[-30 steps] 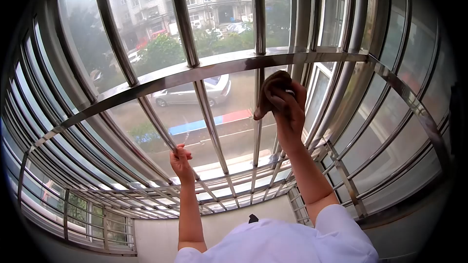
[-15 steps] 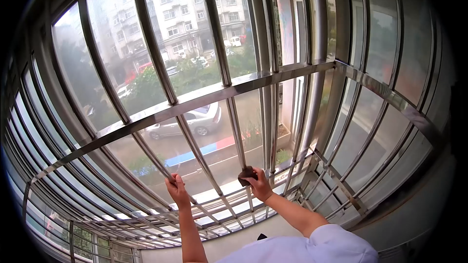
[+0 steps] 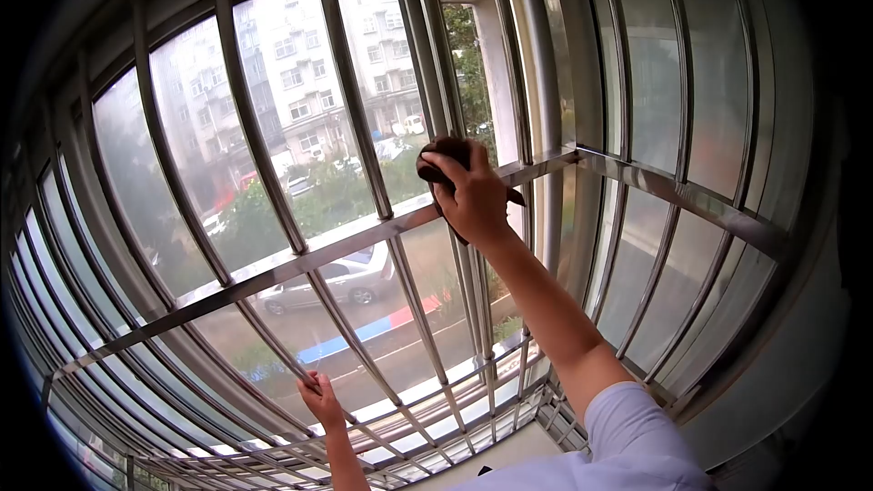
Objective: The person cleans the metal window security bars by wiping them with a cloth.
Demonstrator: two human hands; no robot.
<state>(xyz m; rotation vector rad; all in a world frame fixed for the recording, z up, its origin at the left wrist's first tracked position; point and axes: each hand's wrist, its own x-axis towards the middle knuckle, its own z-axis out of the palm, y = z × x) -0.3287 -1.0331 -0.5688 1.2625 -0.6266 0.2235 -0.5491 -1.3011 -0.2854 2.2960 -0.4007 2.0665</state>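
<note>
My right hand (image 3: 477, 195) is closed on a dark brown cloth (image 3: 444, 153), which is bunched up against a vertical bar just above the flat metal crossbar (image 3: 364, 235). Part of the cloth hangs below and to the right of my fingers. Lower down on the left, my left hand (image 3: 323, 402) has its fingers wrapped round a thin metal bar (image 3: 277, 345) of the window grille. The bar behind the cloth is partly hidden by my hand.
Window panes (image 3: 191, 118) stand behind the grille, and a parked silver car (image 3: 332, 282) shows outside. On the right, the side bars (image 3: 673, 209) meet the front at a corner. Horizontal bars (image 3: 427, 432) form the grille's bottom.
My right hand has moved up with the cloth, from the lower bars to above the crossbar. My left hand stays on its bar; the view has shifted, looking somewhat higher.
</note>
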